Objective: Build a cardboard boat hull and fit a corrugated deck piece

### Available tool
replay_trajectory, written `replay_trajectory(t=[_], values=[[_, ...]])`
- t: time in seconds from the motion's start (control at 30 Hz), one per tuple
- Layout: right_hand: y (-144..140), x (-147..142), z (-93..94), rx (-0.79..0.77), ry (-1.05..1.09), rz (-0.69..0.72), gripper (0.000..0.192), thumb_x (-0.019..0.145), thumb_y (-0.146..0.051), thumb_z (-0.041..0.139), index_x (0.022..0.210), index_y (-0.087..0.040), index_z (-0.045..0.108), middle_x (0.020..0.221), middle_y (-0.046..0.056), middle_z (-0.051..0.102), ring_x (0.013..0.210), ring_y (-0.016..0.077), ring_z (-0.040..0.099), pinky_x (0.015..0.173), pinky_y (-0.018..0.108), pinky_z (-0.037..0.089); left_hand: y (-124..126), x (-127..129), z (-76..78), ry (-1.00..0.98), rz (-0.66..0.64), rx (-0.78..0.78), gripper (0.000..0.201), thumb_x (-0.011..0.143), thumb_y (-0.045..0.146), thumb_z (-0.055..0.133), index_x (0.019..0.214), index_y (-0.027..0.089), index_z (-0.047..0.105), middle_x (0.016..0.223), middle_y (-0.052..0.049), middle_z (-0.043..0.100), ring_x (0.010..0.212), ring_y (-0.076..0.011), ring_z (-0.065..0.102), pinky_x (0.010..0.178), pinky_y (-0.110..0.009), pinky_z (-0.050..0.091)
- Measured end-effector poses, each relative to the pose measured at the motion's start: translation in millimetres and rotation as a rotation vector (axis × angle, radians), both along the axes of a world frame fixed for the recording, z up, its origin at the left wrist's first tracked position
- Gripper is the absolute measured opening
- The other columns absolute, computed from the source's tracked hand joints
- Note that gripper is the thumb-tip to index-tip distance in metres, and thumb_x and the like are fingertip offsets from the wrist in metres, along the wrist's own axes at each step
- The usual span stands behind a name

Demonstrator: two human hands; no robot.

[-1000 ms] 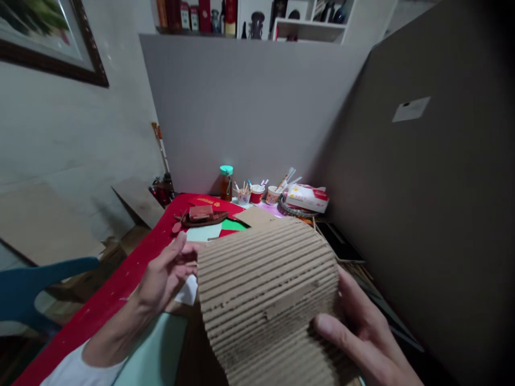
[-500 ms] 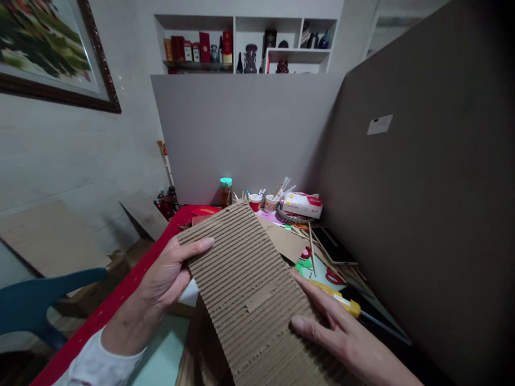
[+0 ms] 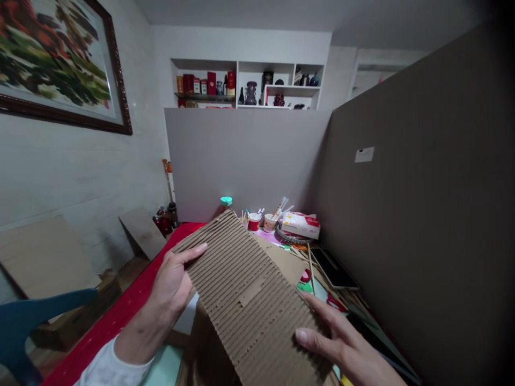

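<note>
A long piece of corrugated cardboard point(image 3: 245, 268), its ridged side facing up, slants across the middle of the head view. A small smooth patch of paper shows near its centre. My left hand point(image 3: 173, 284) grips the far left corner, thumb on top and fingers underneath. At the right edge, my right hand point(image 3: 333, 332) holds the cardboard with the thumb pressed on the ridges; its other fingers run along the edge and partly behind. A brown surface shows in shadow under the sheet's left edge.
Paper cups point(image 3: 254, 221) with pens, a tissue box point(image 3: 300, 224) and a teal-lidded bottle point(image 3: 226, 201) stand at the back. Red-handled scissors point(image 3: 336, 302), thin sticks and a dark tablet-like panel point(image 3: 333, 268) lie right. Grey partitions point(image 3: 245, 155) enclose the table; a blue chair point(image 3: 44, 308) stands left.
The view has tilted up, so the shelf and table appear lower. Both hands still hold the cardboard, whose far end has tipped slightly left. The yellow-handled screwdriver is now mostly out of sight.
</note>
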State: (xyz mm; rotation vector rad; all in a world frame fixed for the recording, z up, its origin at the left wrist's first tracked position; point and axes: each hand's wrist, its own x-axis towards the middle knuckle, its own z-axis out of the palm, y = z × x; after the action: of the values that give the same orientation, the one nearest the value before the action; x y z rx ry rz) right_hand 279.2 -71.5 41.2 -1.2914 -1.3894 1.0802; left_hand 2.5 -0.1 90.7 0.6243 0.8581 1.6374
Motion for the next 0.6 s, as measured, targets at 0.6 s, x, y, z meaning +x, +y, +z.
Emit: replay_trajectory(t=[0.6], values=[[51.2,-42.0,-13.2,0.054,0.694,-0.101,0.056,0.058,-0.040,0.092,0.105,-0.018,0.071,0.103,0.010,0.078,0.095,0.0318,0.072,0.087,0.046,0.055,12.5,11.0,-7.1,-0.174,0.125,0.082,0.026,0.091,0.010,0.054,0.107,0.015,0.074,0.090,-0.004,0.081,0.082,-0.0160,0.077,0.082,-0.023,0.062]])
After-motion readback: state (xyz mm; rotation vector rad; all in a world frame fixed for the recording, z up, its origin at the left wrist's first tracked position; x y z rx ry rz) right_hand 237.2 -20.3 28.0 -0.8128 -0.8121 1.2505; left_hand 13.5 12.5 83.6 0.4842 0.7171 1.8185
